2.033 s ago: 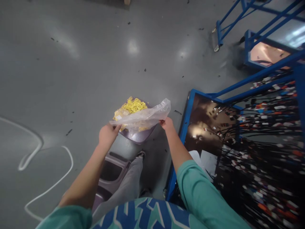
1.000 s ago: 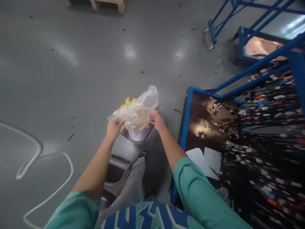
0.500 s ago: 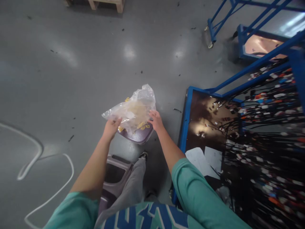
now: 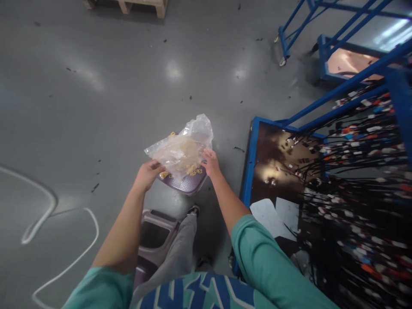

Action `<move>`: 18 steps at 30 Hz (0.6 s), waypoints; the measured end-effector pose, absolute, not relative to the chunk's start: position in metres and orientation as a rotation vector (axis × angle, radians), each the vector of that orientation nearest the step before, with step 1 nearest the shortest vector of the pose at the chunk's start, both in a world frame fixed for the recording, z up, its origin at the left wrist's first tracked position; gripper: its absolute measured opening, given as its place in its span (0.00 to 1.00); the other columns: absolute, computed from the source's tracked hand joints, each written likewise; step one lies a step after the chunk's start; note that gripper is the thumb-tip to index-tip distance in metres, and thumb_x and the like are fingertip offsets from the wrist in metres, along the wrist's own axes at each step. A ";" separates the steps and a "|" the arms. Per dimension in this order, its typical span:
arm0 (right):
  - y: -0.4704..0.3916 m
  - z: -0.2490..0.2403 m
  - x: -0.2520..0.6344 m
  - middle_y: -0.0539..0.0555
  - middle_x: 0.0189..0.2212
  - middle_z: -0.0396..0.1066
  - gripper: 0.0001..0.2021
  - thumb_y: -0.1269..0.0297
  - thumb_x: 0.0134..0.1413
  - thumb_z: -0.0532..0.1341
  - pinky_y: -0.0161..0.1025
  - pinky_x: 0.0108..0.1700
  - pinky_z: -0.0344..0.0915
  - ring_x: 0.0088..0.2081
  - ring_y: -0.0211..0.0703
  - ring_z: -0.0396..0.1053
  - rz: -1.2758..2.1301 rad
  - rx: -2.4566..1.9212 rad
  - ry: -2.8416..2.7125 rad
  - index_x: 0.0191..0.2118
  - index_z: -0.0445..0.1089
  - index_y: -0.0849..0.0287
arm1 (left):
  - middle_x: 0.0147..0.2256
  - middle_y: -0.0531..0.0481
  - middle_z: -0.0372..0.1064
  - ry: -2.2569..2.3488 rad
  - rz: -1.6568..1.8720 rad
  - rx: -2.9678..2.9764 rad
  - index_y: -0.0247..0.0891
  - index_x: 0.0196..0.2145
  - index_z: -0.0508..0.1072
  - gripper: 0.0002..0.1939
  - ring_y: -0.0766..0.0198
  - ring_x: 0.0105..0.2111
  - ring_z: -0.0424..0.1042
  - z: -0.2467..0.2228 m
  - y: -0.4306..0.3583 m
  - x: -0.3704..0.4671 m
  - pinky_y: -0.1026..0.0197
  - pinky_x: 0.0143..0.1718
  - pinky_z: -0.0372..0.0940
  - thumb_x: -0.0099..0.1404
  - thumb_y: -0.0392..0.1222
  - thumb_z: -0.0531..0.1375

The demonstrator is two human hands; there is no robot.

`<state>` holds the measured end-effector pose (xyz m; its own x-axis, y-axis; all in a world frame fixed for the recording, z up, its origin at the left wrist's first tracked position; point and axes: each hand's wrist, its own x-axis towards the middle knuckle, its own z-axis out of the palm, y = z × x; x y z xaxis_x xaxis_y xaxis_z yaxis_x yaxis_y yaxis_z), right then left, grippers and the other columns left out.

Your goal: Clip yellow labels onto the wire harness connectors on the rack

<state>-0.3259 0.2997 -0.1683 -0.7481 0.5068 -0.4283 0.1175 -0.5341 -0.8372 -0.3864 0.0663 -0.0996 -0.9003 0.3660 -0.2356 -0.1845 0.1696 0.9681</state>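
plastic bag point(image 4: 182, 150) | gripped by both hands point(image 4: 210, 163) | hides most yellow pieces point(image 4: 193, 171) on seat point(image 4: 186, 185)

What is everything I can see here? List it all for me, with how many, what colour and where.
plastic bag: one, clear, held between both hands above the stool seat
small parts: many, yellow, on the seat under the bag, some seemingly inside it
stool seat: one, purple, perforated, middle of the floor
second stool: one, purple-grey, under the person's leg
cart: one, blue frame with a brown shelf, right
cables: many, black with coloured tags, hanging on the cart
paper sheets: two, white, on the cart shelf
empty carts: two, blue, upper right
pallet: one, wooden, top edge
cord: one, white, floor at left
left hand: grips the bag's left edge
right hand: grips the bag's right side
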 end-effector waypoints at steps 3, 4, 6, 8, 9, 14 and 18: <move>0.297 -0.167 -0.324 0.53 0.59 0.57 0.20 0.62 0.44 0.61 0.40 0.40 0.67 0.53 0.43 0.60 2.354 -0.986 -1.366 0.45 0.56 0.51 | 0.23 0.50 0.72 2.131 1.759 0.115 0.34 0.24 0.75 0.11 0.60 0.27 0.71 -0.106 0.066 -0.387 0.57 0.35 0.65 0.41 0.42 0.66; 0.297 -0.167 -0.324 0.53 0.59 0.57 0.20 0.61 0.44 0.61 0.39 0.39 0.67 0.53 0.43 0.60 2.347 -0.990 -1.365 0.45 0.56 0.51 | 0.23 0.50 0.73 2.137 1.763 0.108 0.34 0.24 0.74 0.11 0.59 0.28 0.71 -0.108 0.067 -0.387 0.57 0.36 0.65 0.41 0.42 0.66; 0.298 -0.166 -0.323 0.53 0.59 0.56 0.21 0.62 0.44 0.61 0.38 0.39 0.67 0.53 0.42 0.61 2.333 -0.999 -1.362 0.46 0.56 0.51 | 0.25 0.48 0.74 2.147 1.773 0.100 0.33 0.27 0.74 0.13 0.57 0.31 0.72 -0.111 0.068 -0.387 0.56 0.37 0.65 0.41 0.42 0.66; 0.298 -0.165 -0.323 0.53 0.59 0.56 0.21 0.62 0.44 0.60 0.38 0.39 0.67 0.52 0.42 0.62 2.320 -1.005 -1.359 0.46 0.56 0.51 | 0.29 0.47 0.74 2.136 1.801 0.094 0.33 0.31 0.74 0.17 0.56 0.34 0.72 -0.113 0.070 -0.387 0.56 0.39 0.65 0.40 0.42 0.66; 0.298 -0.165 -0.323 0.53 0.59 0.56 0.21 0.62 0.44 0.60 0.39 0.40 0.68 0.51 0.41 0.62 2.315 -1.006 -1.360 0.46 0.56 0.50 | 0.31 0.47 0.75 2.125 1.825 0.085 0.33 0.33 0.74 0.20 0.56 0.35 0.72 -0.114 0.072 -0.387 0.56 0.40 0.65 0.39 0.42 0.66; 0.291 -0.166 -0.327 0.54 0.59 0.55 0.23 0.65 0.42 0.61 0.43 0.47 0.66 0.52 0.40 0.62 2.310 -0.950 -1.384 0.47 0.55 0.51 | 0.40 0.44 0.73 2.062 1.935 -0.008 0.34 0.40 0.72 0.30 0.56 0.39 0.71 -0.123 0.077 -0.385 0.55 0.43 0.65 0.35 0.44 0.68; 0.283 -0.170 -0.332 0.57 0.61 0.51 0.28 0.66 0.40 0.62 0.45 0.53 0.62 0.58 0.41 0.56 2.316 -0.886 -1.416 0.50 0.53 0.53 | 0.39 0.42 0.73 2.090 1.885 -0.005 0.33 0.40 0.72 0.32 0.55 0.38 0.71 -0.128 0.078 -0.385 0.54 0.41 0.66 0.36 0.48 0.68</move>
<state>-0.3317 0.2827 -0.1698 -0.7708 0.5303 -0.3531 0.0725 -0.4777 -0.8756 -0.3847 0.0784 -0.1281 -0.9469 0.2127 -0.2412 -0.2180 0.1267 0.9677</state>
